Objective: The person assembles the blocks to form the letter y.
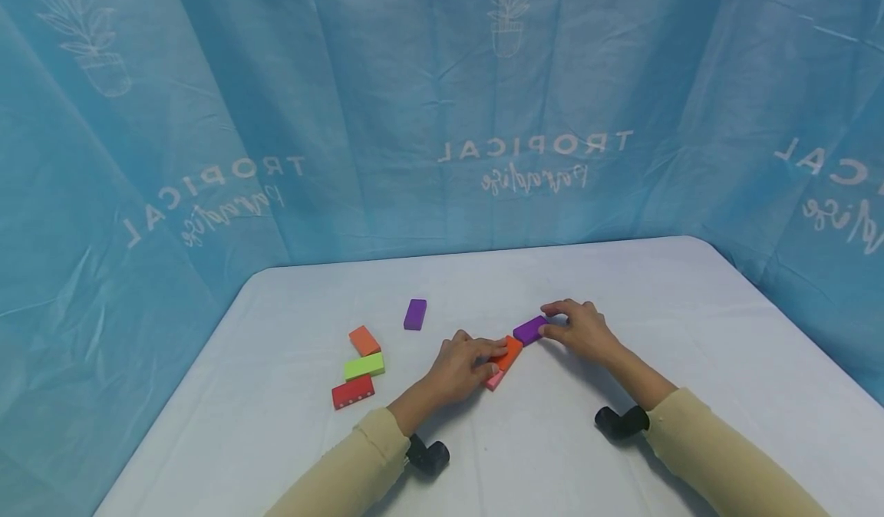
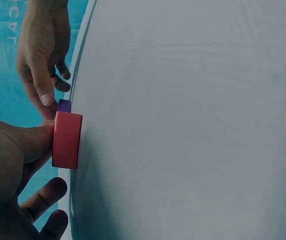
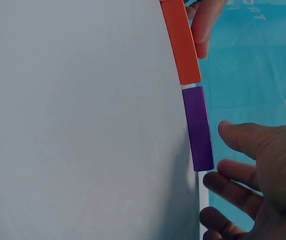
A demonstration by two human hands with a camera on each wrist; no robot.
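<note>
A pink block [image 1: 493, 380] and an orange block [image 1: 509, 354] lie end to end on the table, with a purple block [image 1: 530, 330] just past the orange one. A narrow gap separates purple from orange in the right wrist view. My left hand [image 1: 459, 367] touches the pair, its thumb on the pink block [image 2: 67, 140] and its fingers at the orange block [image 3: 182, 42]. Spread around the purple block [image 3: 199, 129], my right hand [image 1: 583, 333] has loosely bent fingers; in the right wrist view, its thumb [image 3: 245, 137] appears slightly apart from the block.
On the left lie another orange block [image 1: 364, 340], a lime green block [image 1: 364, 366] and a red block [image 1: 353, 392] with pale dots on its side. Farther back is a second purple block [image 1: 415, 314]. A blue printed curtain [image 1: 387, 195] surrounds the white table [image 1: 525, 456].
</note>
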